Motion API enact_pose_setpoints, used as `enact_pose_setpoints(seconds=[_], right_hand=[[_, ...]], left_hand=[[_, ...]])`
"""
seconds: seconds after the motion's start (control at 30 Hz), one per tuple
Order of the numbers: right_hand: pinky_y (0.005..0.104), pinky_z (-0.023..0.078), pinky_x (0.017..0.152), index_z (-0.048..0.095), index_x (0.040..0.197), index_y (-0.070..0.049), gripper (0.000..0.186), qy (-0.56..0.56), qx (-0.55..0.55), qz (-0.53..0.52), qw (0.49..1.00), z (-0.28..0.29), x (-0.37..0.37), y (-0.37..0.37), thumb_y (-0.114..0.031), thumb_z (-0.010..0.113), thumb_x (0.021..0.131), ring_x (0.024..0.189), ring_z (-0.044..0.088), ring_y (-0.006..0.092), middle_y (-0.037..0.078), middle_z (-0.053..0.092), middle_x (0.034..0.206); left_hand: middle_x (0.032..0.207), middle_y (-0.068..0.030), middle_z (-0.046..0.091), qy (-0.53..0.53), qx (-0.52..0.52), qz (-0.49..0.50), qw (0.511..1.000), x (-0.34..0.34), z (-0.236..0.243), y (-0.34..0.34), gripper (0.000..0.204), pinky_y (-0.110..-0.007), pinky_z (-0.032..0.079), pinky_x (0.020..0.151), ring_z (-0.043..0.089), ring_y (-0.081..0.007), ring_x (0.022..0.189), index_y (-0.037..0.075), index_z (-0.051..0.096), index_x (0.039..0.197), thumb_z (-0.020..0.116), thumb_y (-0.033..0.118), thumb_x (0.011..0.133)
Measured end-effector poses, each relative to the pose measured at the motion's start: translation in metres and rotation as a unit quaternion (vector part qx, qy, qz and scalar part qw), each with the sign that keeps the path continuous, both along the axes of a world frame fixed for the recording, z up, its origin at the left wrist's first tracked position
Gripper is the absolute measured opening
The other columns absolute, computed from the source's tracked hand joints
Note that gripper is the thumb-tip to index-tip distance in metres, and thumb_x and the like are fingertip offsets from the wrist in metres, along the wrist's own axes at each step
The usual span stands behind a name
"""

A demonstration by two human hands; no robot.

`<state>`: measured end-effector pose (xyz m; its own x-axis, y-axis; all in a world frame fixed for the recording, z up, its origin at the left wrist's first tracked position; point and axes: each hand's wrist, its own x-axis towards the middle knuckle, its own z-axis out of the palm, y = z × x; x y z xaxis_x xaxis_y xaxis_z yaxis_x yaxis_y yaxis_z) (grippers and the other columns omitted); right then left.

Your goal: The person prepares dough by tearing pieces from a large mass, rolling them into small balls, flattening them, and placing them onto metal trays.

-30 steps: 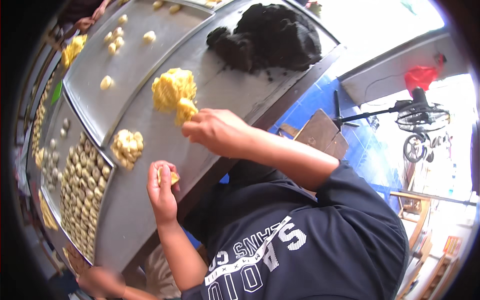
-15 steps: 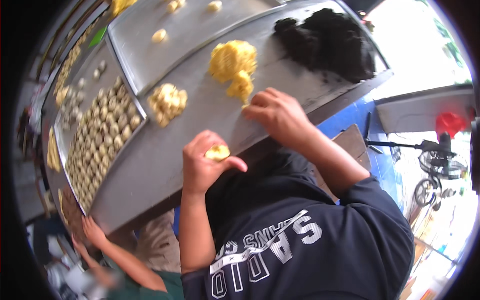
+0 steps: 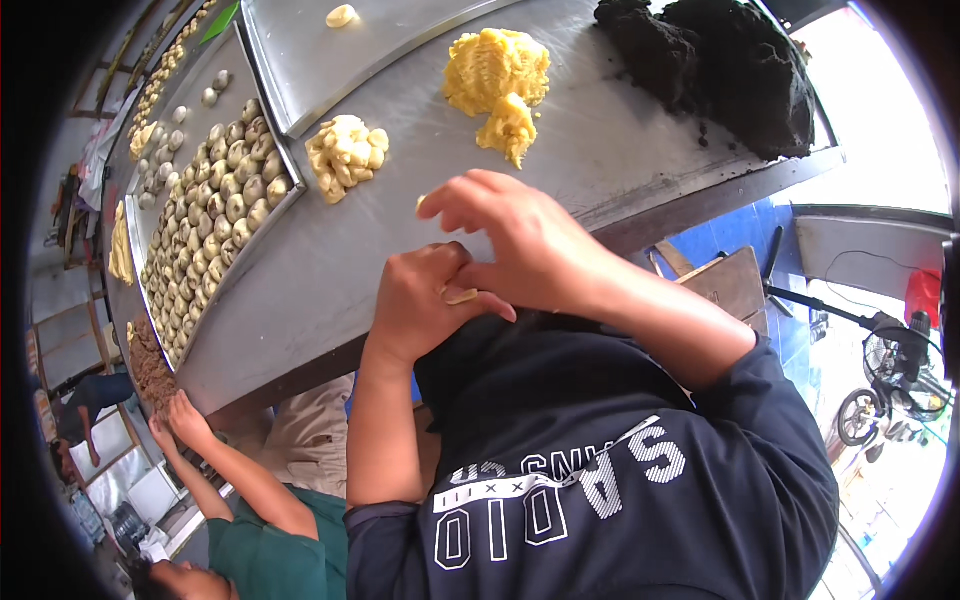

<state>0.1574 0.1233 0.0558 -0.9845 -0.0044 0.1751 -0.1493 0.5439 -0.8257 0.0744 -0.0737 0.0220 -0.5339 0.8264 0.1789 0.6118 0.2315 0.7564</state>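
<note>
Observed metal tray (image 3: 225,108) at left packed with dark-patched dough balls (image 3: 215,200) and grey balls (image 3: 162,155); far tray (image 3: 330,60) showing one pale ball (image 3: 341,16). Found left hand (image 3: 415,300) curled around yellow dough piece (image 3: 461,296) near table edge (image 3: 290,376), right hand (image 3: 520,235) over it with thumb and fingers wide, yellow crumb (image 3: 420,203) at fingertip.

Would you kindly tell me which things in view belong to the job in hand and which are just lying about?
Seemingly in the job:
- dough bit in the left hand
- yellow dough mound
- pale dough pieces
- round pieces
- dark mass, probably

Seemingly just about:
- red bag-like thing
- fan
- wooden panel
</note>
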Motion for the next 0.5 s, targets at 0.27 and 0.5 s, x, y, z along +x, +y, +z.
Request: enact_pose_setpoints(seconds=[0.27,0.5], right_hand=[[0.0445,0.064,0.099,0.083,0.121,-0.007,0.028,0.110,0.182,0.014,0.977,0.020,-0.031,0.059,-0.016,0.080,0.094,0.131,0.072,0.0295,0.012,0.076,0.139],[0.0428,0.065,0.097,0.082,0.111,-0.008,0.021,0.097,0.352,0.042,0.930,-0.007,-0.028,0.089,-0.008,0.068,0.095,0.124,0.072,0.0291,0.009,0.077,0.129]], left_hand=[[0.074,-0.0048,0.067,-0.112,0.097,0.036,0.988,-0.011,-0.002,-0.001,0.052,-0.038,0.054,0.067,0.067,-0.0241,0.069,0.007,0.067,0.081,0.111,0.033,0.068],[0.092,-0.0031,0.062,-0.333,0.209,0.099,0.914,-0.010,-0.013,-0.013,0.052,-0.026,0.043,0.069,0.053,-0.0094,0.076,0.008,0.064,0.088,0.099,0.047,0.092]])
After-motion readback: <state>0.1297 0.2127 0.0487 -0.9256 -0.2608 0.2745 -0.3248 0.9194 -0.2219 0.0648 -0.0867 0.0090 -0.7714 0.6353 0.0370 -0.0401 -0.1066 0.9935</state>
